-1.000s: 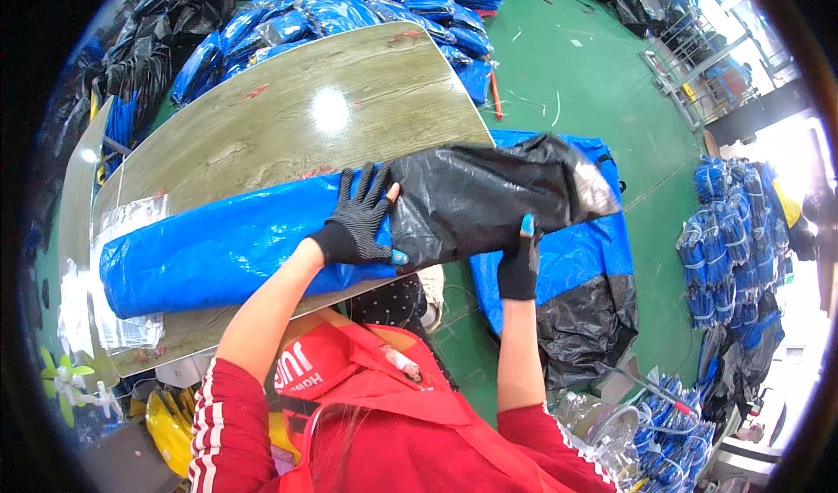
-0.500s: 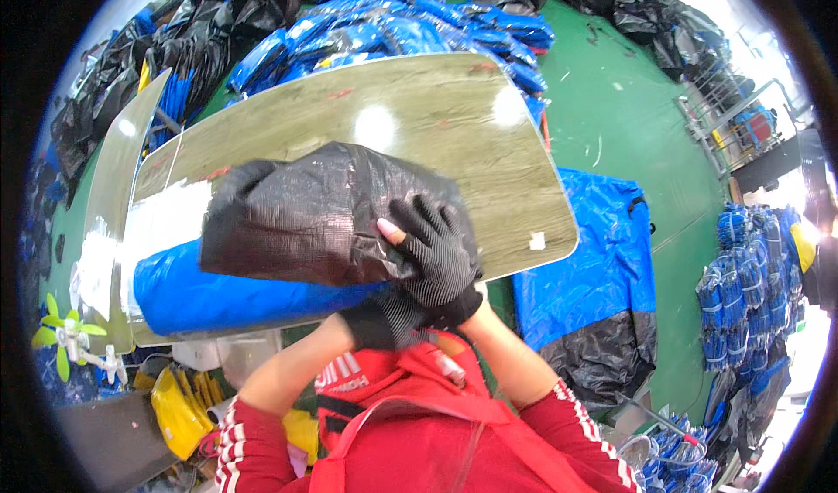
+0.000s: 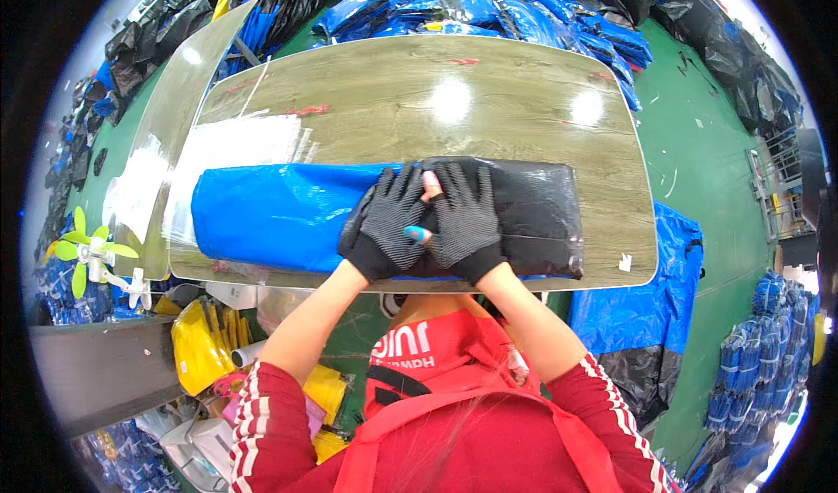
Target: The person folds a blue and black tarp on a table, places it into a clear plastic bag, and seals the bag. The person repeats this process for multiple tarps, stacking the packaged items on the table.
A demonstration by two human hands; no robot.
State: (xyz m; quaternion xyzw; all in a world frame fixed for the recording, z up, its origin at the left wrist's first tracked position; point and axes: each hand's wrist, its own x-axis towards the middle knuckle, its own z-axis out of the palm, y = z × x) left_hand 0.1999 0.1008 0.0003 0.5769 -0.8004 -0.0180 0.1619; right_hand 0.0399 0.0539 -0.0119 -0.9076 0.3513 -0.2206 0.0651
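Observation:
A long folded bundle of plastic sheeting lies across the near part of a wood-grain tabletop. Its left portion is a blue sheet; its right portion is a black sheet. My left hand rests flat near the middle, where blue meets black, with fingers stretched out. Beside it my right hand presses flat on the black portion, fingers also extended. Both wear dark ribbed gloves with bare thumb tips, and the thumbs nearly meet. Neither hand grips the bundle.
Piles of wrapped blue bundles lie beyond the table. A blue-and-black sheet hangs or lies at the near right. At the left stand a clear curved panel, a small green-bladed fan and yellow bags.
The black part, earlier raised and bulging over the blue with my hands crossed at its right, now lies flat to the right. My hands have separated and spread on top.

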